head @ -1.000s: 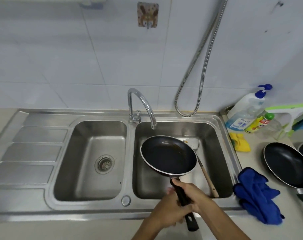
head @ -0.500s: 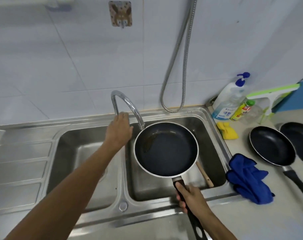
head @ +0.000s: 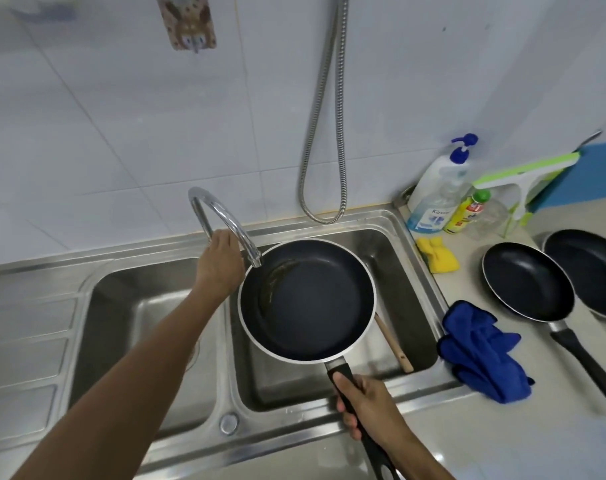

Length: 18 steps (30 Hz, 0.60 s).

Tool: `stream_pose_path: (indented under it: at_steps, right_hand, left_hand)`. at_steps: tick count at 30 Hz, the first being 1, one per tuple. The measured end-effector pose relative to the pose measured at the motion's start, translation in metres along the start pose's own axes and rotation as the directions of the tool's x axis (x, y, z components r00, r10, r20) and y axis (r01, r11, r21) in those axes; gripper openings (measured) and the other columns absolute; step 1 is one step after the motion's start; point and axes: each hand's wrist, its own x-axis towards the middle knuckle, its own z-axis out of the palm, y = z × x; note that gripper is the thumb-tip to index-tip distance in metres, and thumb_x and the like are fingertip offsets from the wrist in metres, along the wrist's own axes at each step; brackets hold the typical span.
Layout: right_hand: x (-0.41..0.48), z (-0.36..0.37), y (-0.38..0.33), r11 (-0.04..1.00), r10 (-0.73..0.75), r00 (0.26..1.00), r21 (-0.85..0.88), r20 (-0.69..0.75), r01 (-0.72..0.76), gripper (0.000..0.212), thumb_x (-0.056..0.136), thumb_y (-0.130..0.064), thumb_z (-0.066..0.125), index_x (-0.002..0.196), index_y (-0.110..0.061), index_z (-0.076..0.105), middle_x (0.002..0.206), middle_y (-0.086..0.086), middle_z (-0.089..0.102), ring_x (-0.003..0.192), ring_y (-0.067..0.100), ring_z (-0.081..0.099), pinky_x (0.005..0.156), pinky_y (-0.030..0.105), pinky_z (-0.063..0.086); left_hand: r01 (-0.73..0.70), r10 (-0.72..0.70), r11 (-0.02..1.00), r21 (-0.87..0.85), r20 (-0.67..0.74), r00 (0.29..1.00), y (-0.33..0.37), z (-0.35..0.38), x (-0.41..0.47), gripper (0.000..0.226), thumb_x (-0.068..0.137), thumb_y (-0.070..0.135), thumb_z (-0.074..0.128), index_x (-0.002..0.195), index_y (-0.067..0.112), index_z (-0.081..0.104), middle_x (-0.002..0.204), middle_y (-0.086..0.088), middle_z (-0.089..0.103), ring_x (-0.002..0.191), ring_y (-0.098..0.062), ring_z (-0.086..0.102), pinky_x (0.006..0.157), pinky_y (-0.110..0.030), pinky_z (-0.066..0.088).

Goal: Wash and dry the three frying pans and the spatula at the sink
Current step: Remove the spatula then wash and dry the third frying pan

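My right hand grips the black handle of a dark frying pan, held level over the right sink basin with its rim under the faucet spout. Brown residue marks the pan's left inner side. My left hand reaches to the faucet's base, fingers hidden behind the spout. No water is running. A wooden spatula handle pokes out from under the pan in the basin. Two more black pans sit on the counter at the right.
A blue cloth lies crumpled on the counter beside the sink. A yellow sponge, soap pump bottle, yellow bottle and green squeegee stand at the back right. The left basin and drainboard lie left.
My left hand left the pan handle and reached to the faucet base. The pan rose closer under the spout, held by my right hand alone.
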Motion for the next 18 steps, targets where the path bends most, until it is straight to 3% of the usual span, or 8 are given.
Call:
stream_pose_path:
  at_steps: [2, 5, 8, 10, 15, 18]
  right_hand:
    - [0.004, -0.001, -0.001, 1.0, 0.014, 1.0, -0.013, 0.014, -0.014, 0.035, 0.095, -0.038, 0.066, 0.08, -0.007, 0.059, 0.066, 0.009, 0.059, 0.046, 0.016, 0.046, 0.042, 0.026, 0.038]
    - [0.009, -0.005, -0.002, 0.999, 0.041, 0.999, -0.028, 0.027, -0.04, 0.035, 0.095, -0.038, 0.066, 0.084, -0.005, 0.06, 0.067, 0.01, 0.061, 0.046, 0.016, 0.046, 0.042, 0.027, 0.039]
    - [0.013, -0.007, -0.002, 0.997, 0.019, 1.0, -0.07, 0.018, -0.018, 0.037, 0.094, -0.039, 0.067, 0.079, -0.006, 0.058, 0.061, 0.009, 0.058, 0.043, 0.017, 0.046, 0.042, 0.026, 0.039]
    - [0.016, -0.008, -0.001, 0.997, 0.008, 1.0, -0.08, 0.01, -0.007, 0.037, 0.094, -0.038, 0.067, 0.077, -0.006, 0.057, 0.06, 0.009, 0.058, 0.042, 0.017, 0.045, 0.041, 0.026, 0.039]
    - [0.021, -0.002, 0.002, 0.996, 0.014, 1.0, -0.089, 0.013, -0.013, 0.039, 0.093, -0.04, 0.068, 0.073, -0.007, 0.058, 0.059, 0.013, 0.055, 0.042, 0.02, 0.043, 0.042, 0.027, 0.038]
    - [0.025, 0.005, 0.002, 0.999, 0.027, 1.0, -0.047, 0.015, -0.026, 0.039, 0.094, -0.037, 0.067, 0.073, -0.006, 0.058, 0.054, 0.012, 0.051, 0.04, 0.019, 0.041, 0.041, 0.026, 0.036]
  left_hand:
    - [0.003, -0.003, 1.0, -0.006, 0.006, 1.0, -0.009, 0.013, -0.002, 0.054, 0.096, 0.027, 0.047, 0.143, 0.001, 0.042, 0.146, -0.021, 0.038, 0.137, -0.037, 0.041, 0.107, -0.05, 0.048]
    - [0.018, -0.019, 0.998, -0.055, -0.005, 1.0, -0.012, 0.023, -0.018, 0.054, 0.097, 0.021, 0.054, 0.145, 0.005, 0.037, 0.155, -0.019, 0.035, 0.145, -0.037, 0.037, 0.112, -0.057, 0.042]
    - [-0.007, 0.007, 0.996, -0.089, 0.003, 1.0, -0.013, 0.037, -0.037, 0.063, 0.101, 0.016, 0.052, 0.156, 0.005, 0.024, 0.166, -0.016, 0.023, 0.156, -0.033, 0.018, 0.125, -0.05, 0.023]
    - [-0.016, 0.018, 0.989, -0.144, 0.011, 1.0, -0.018, 0.044, -0.041, 0.064, 0.102, 0.018, 0.05, 0.158, 0.004, 0.021, 0.168, -0.016, 0.019, 0.157, -0.031, 0.013, 0.127, -0.047, 0.019]
    - [-0.003, -0.012, 0.951, -0.31, -0.046, 0.999, -0.019, 0.038, -0.053, 0.062, 0.102, 0.014, 0.05, 0.158, 0.006, 0.025, 0.167, -0.013, 0.023, 0.156, -0.029, 0.019, 0.126, -0.045, 0.024]
    - [-0.033, -0.019, 0.955, -0.296, -0.174, 0.985, -0.016, 0.028, -0.069, 0.059, 0.1, 0.011, 0.055, 0.154, 0.002, 0.034, 0.163, -0.015, 0.032, 0.151, -0.032, 0.031, 0.12, -0.043, 0.032]
